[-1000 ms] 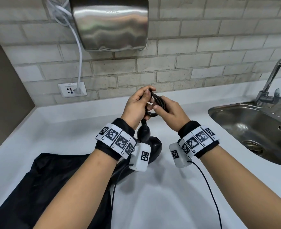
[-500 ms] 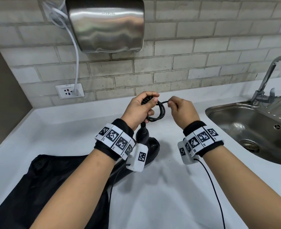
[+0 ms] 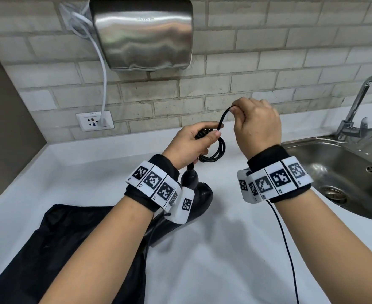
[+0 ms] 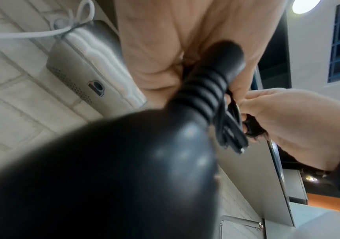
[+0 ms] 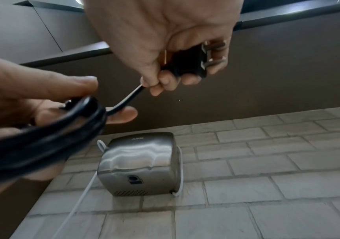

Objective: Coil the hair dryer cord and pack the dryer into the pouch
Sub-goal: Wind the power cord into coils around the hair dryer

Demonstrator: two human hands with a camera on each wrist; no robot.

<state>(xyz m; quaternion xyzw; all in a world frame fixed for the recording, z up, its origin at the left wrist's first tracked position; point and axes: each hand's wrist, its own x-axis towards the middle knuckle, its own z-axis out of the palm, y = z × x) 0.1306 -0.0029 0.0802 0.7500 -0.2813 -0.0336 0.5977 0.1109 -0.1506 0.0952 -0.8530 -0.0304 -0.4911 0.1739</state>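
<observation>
Left hand [image 3: 189, 145] clamps the coiled cord [image 3: 215, 150] above the hair dryer [image 3: 199, 194] on the counter, right hand [image 3: 257, 126] pinches the plug [image 5: 191, 62] — I should tuck that tail snugly round the loops — pouch [image 3: 55, 249] waits beside.

Black hair dryer [image 3: 199, 191], cord [image 3: 215, 150] and pouch [image 3: 60, 249] on a white counter [image 3: 224, 260]; wall dryer [image 3: 141, 34] silver.

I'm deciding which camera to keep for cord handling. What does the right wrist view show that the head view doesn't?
Only the right wrist view shows the plug with its metal prongs, gripped in the right hand. Only the head view shows the hair dryer, black pouch, sink and wall socket. Both show the coiled cord held by the left hand, and the wall-mounted hand dryer.
</observation>
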